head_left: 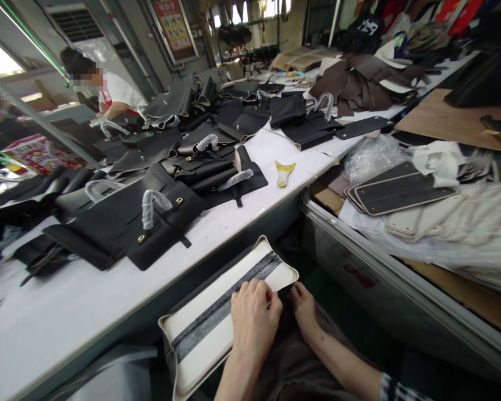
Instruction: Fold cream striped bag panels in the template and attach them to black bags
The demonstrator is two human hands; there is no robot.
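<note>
A cream board panel (209,334) with a dark grey stripe down its middle lies across my lap, below the table edge. My left hand (253,317) rests on top of it near its right half, fingers curled and pressing on the stripe. My right hand (304,307) grips the panel's near right edge, fingers tucked under it. Black leather bag pieces (150,223) with gold clasps and plastic-wrapped handles lie on the white table (87,312) just ahead.
A yellow-and-white tool (284,172) lies on the table. A metal bin (359,267) to the right holds stacked dark and cream panels (396,192) and plastic wrap. Brown leather pieces (359,81) are piled at the back. Another person (108,92) works at the far left.
</note>
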